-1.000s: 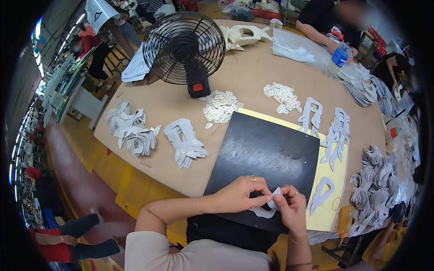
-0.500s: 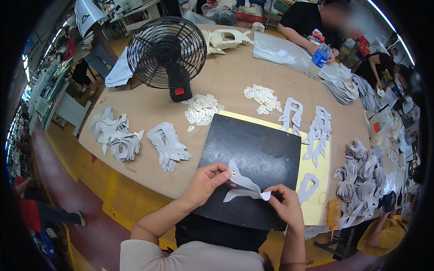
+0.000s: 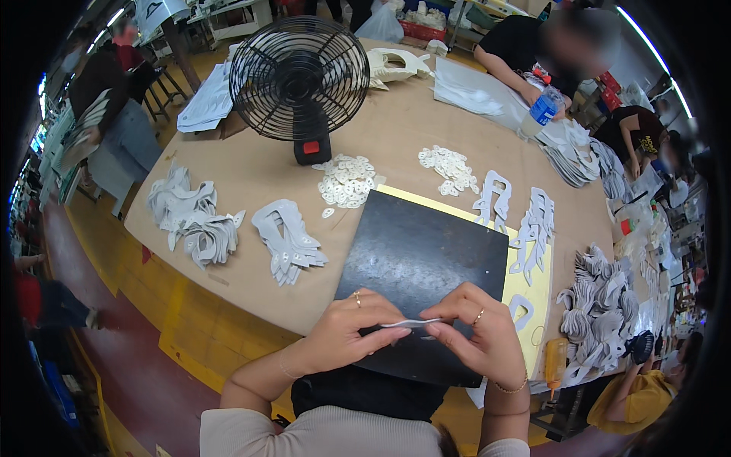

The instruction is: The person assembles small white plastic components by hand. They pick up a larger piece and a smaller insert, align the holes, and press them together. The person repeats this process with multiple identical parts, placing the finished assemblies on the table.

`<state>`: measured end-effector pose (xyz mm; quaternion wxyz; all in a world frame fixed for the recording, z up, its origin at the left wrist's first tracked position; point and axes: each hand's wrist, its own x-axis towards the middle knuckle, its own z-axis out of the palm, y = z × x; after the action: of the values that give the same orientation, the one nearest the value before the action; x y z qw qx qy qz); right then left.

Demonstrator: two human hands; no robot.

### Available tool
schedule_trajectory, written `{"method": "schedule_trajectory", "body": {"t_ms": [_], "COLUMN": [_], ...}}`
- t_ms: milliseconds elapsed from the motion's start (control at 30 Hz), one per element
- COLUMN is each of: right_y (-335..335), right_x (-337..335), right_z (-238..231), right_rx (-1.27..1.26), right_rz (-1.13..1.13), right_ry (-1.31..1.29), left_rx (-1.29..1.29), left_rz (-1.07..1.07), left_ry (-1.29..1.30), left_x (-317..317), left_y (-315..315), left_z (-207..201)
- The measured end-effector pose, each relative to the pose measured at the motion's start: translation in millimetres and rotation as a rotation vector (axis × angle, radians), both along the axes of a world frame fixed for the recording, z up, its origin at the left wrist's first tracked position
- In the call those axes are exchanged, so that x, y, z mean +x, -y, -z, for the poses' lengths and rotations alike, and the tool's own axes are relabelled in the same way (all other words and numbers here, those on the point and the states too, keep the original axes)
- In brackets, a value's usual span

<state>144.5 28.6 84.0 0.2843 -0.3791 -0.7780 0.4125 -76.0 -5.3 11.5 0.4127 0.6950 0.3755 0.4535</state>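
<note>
Between my two hands, above the black board (image 3: 426, 247), a grey cut-out piece (image 3: 411, 323) is held nearly edge-on, so its shape is mostly hidden. My left hand (image 3: 352, 327) pinches one end and my right hand (image 3: 481, 331) the other, thumbs and fingers closed on it. Under the board lies a yellow sheet (image 3: 540, 320). Similar grey looped pieces (image 3: 531, 232) overlap its right side, and a single one (image 3: 521, 311) rests nearest my right hand. Left of the board sits a fanned stack of grey pieces (image 3: 288, 242) with small light tabs at their ends.
Two heaps of small white tabs (image 3: 346, 183) lie beyond the board, behind them a black fan (image 3: 299, 80). Grey piles stand at far left (image 3: 186, 213) and right (image 3: 601, 301), near an orange bottle (image 3: 555, 364). A person (image 3: 510, 57) sits across by a plastic bottle (image 3: 541, 110).
The grey piece has been turned from lying open and drooping to nearly edge-on. My hands have come closer together, the right one moving up. The view has shifted slightly.
</note>
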Motion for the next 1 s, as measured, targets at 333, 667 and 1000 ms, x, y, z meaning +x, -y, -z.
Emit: {"method": "schedule_trajectory", "body": {"t_ms": [333, 667, 1000], "right_y": [-23, -92, -142], "right_x": [-40, -163, -217], "right_z": [62, 99, 155], "right_rx": [-0.396, -0.598, 0.196], "right_rz": [-0.253, -0.286, -0.069], "right_ry": [0.051, -0.023, 0.033], "left_rx": [-0.489, -0.58, -0.043], "left_rz": [-0.124, -0.539, -0.93], "left_ry": [0.106, 0.346, -0.584], "left_x": [-56, -147, -164], "left_y": [32, -5, -69], "left_z": [13, 40, 65]}}
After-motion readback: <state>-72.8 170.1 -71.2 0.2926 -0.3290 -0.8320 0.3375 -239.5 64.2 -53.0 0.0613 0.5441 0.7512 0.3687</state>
